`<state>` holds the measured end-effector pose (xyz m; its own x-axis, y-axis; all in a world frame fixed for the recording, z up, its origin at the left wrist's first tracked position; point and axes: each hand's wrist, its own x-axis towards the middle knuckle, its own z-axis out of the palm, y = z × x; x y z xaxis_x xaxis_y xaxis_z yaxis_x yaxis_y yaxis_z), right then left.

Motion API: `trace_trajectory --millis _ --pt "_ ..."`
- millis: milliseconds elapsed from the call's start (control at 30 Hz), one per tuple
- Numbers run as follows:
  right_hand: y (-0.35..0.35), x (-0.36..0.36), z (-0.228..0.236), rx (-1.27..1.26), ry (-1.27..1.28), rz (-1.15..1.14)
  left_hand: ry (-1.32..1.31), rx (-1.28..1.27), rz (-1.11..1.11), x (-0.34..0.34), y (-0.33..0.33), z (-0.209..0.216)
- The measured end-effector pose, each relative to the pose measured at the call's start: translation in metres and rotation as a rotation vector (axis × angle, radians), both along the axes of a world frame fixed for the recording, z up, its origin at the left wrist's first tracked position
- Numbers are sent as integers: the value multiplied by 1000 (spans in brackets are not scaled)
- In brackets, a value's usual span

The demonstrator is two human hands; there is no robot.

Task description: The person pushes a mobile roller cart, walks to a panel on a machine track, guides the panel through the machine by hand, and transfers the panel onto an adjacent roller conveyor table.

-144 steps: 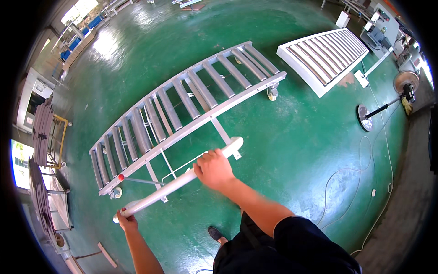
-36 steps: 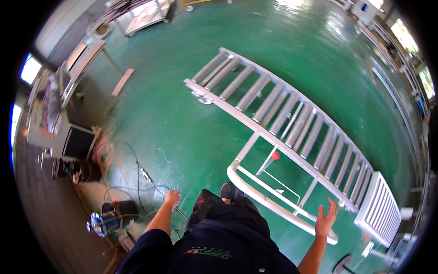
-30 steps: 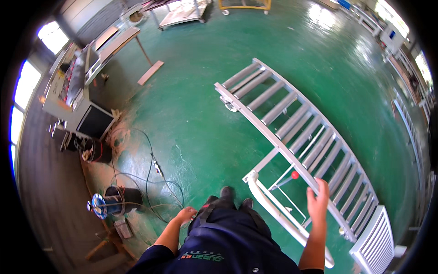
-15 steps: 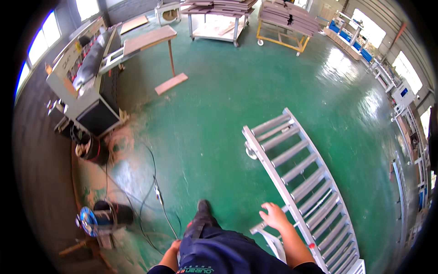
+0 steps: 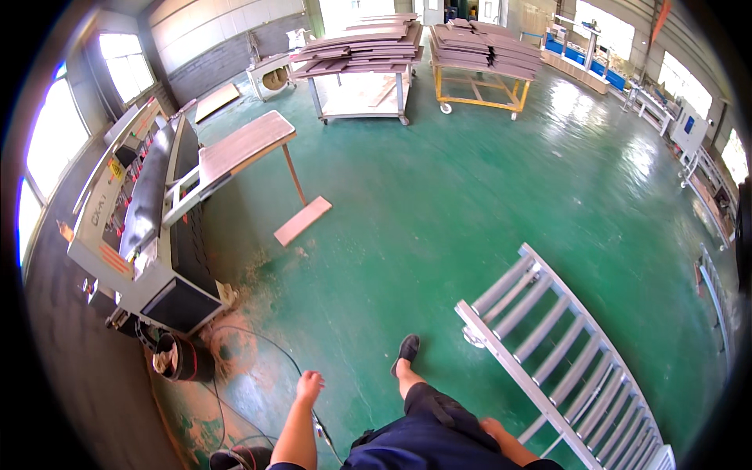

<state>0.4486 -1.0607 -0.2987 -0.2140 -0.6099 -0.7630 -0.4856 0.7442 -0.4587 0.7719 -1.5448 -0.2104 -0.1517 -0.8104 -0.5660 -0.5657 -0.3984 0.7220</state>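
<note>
My left hand (image 5: 311, 385) is raised ahead of my body, its fingers loosely bent and nothing seen in them. Below it in the picture a dark hose or cable (image 5: 319, 427) with a metal fitting trails along the green floor. My right hand (image 5: 493, 428) hangs low beside my dark shorts; its fingers are partly hidden. To the right of that hand, apart from it, stands a silver roller conveyor (image 5: 517, 373) with a row of metal rollers. One foot in a dark shoe (image 5: 406, 354) is stretched forward on the floor.
A large grey-white machine (image 5: 149, 286) stands at left, with a board-topped outfeed table (image 5: 247, 145) propped by a post on a plank (image 5: 303, 221). A black bucket (image 5: 197, 359) and sawdust lie near it. Behind are stacked brown panels (image 5: 356, 51) and a yellow cart (image 5: 478, 112).
I have stepped forward, the view tilting up. My left hand has swung forward and my right hand back beside my body. The conveyor now sits lower and further right in view.
</note>
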Motion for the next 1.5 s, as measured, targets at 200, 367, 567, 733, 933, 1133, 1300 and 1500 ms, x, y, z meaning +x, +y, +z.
trace_trajectory --millis 200,367,567,733,933,1133,1300,1500 --pt "-182 -158 -42 39 -97 -199 -171 385 -146 -38 -61 -79" --pt "-414 -342 2 -147 62 -547 -298 564 10 -118 -160 -59" --pt "-630 -498 105 -650 -187 -677 -407 525 -67 -314 -333 -88" --pt "-718 -615 -24 -435 -282 -321 -368 357 -364 -648 -608 -133" --pt "-423 -878 -64 219 222 -841 -236 301 -794 -1170 -594 -146" --pt "-317 -1037 -107 -140 -167 -2170 -123 -11 -1218 -1667 -513 -136" --pt "-408 -1165 -206 292 -484 -1841 -15 81 -1096 -1888 -428 -161" --pt "-353 -1325 -271 200 5 -1219 -283 443 -1479 -2010 -334 -210"
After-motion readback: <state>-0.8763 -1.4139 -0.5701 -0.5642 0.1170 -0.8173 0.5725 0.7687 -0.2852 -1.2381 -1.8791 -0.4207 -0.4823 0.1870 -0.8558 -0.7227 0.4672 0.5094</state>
